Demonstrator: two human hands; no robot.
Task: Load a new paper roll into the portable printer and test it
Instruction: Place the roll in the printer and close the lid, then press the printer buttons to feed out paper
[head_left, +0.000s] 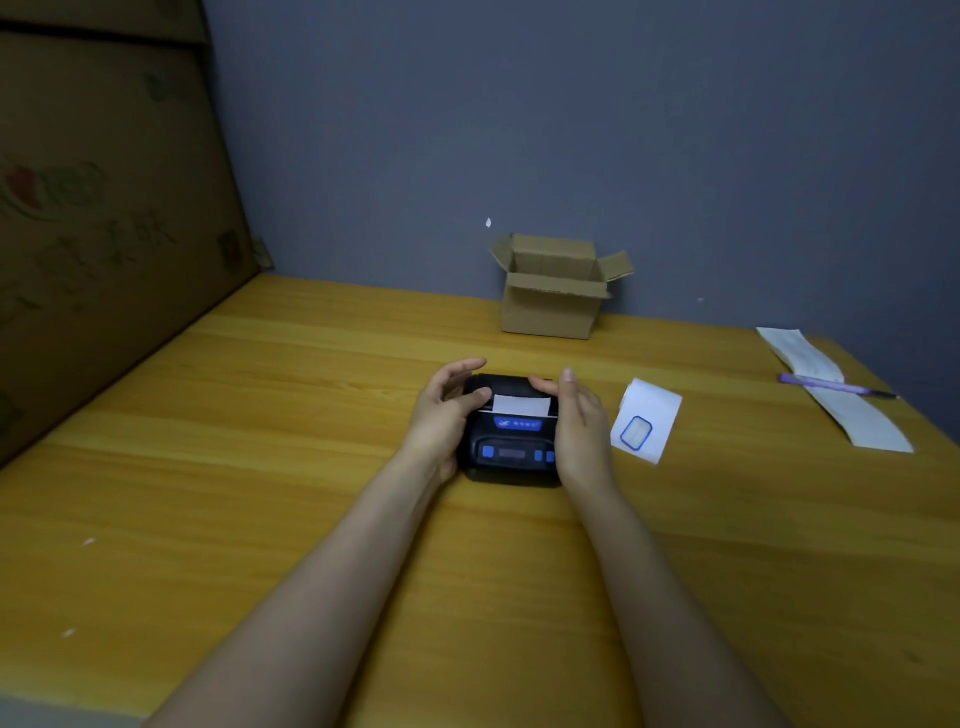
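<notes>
— Where are you in the job?

— Paper's in, by the look of it. The portable printer sits on the worktop between my two hands, and a short white paper tab pokes out of the slot just above the blue label. My left hand wraps the near-left side of the case, thumb laid on the lid right beside the tab. My right hand lies flat against the other side, fingers curled over the lid's far edge.

— So the lid's latched?

— I judge I'm pressing it closed; whether it has clicked I can't tell from here. Neither grip lifts anything: both hands are half-open, bracing the case.

— And next?

— The test. That calls for a thumb on one of the blue buttons on the front panel, nearer me than my grips, while the other hand steadies the body. (The loose white label sheet just outside my right hand, and the open cardboard box well beyond both, can stay put.)
</notes>
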